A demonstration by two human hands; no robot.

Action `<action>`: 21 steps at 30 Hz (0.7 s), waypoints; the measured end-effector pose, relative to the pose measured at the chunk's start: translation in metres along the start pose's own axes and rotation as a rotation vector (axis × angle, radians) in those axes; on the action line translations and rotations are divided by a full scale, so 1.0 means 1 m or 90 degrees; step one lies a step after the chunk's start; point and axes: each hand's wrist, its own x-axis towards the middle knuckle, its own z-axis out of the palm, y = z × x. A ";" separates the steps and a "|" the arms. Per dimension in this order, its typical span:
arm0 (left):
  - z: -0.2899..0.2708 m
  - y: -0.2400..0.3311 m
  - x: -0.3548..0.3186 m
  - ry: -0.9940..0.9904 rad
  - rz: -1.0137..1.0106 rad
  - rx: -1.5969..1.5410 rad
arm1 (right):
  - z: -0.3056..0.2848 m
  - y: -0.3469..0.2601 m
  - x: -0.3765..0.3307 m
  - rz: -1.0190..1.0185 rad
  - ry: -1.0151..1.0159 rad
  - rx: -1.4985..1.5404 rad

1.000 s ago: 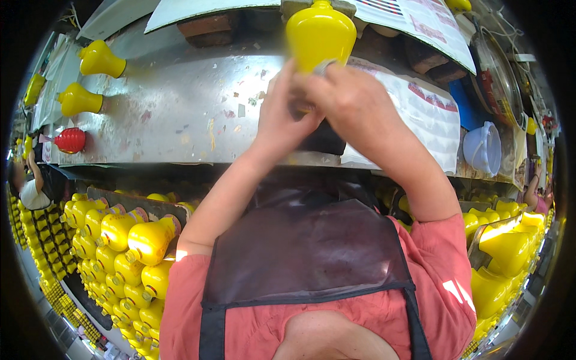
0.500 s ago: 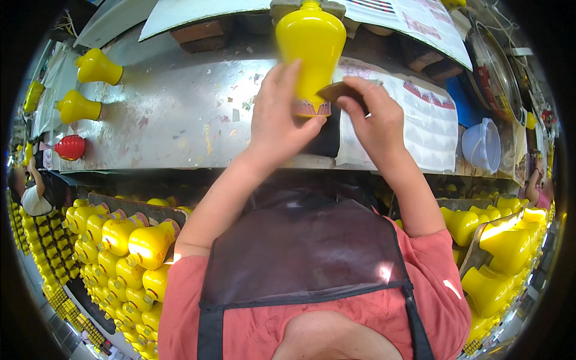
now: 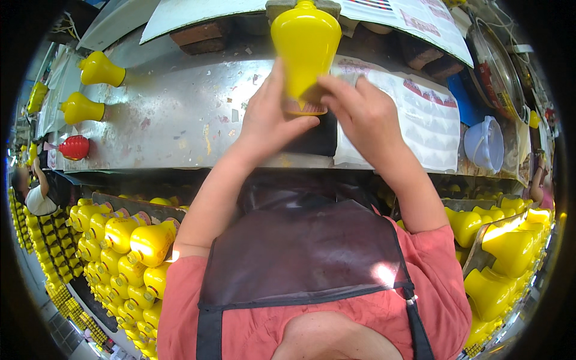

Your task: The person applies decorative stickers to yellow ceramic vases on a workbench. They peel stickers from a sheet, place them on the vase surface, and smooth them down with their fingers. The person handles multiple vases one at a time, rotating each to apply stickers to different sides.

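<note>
A glossy yellow vase (image 3: 305, 51) lies with its narrow neck away from me and its wide end toward me. My left hand (image 3: 264, 120) is around the left side of that wide end, thumb beside a patterned band (image 3: 314, 109) at the rim. On the other side, my right hand (image 3: 369, 114) pinches a thin, flat, dark scraper (image 3: 313, 93) against the vase just above the band. Motion blur and my fingers hide most of the scraper. Under the vase's near end is a black cloth (image 3: 323, 138).
Printed decal sheets (image 3: 402, 120) lie to the right, near a pale bucket (image 3: 483, 144). Two yellow vases (image 3: 101, 69) and a red ribbed object (image 3: 74, 147) stand at left. Stacked yellow vases (image 3: 150, 243) flank me. Other people work at the far left and right.
My right hand has moved left and closer to the vase, carrying the scraper onto the band's area. The vase and my left hand have shifted slightly left.
</note>
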 end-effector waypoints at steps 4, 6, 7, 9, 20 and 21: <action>-0.005 0.003 0.001 -0.052 -0.097 -0.224 | -0.002 -0.003 0.026 -0.066 -0.026 -0.008; -0.003 0.006 0.000 -0.054 -0.133 -0.287 | -0.001 -0.008 0.034 -0.137 -0.140 0.033; -0.002 0.008 0.000 -0.047 -0.146 -0.299 | 0.001 -0.009 0.039 -0.152 -0.152 -0.003; 0.000 0.010 0.000 -0.021 -0.138 -0.304 | 0.005 -0.011 0.045 -0.136 -0.170 -0.055; 0.004 -0.003 0.010 0.034 -0.198 -0.400 | -0.004 -0.003 0.026 -0.038 -0.079 -0.021; 0.007 -0.006 0.009 0.043 -0.181 -0.392 | -0.004 -0.004 0.018 -0.008 -0.060 -0.008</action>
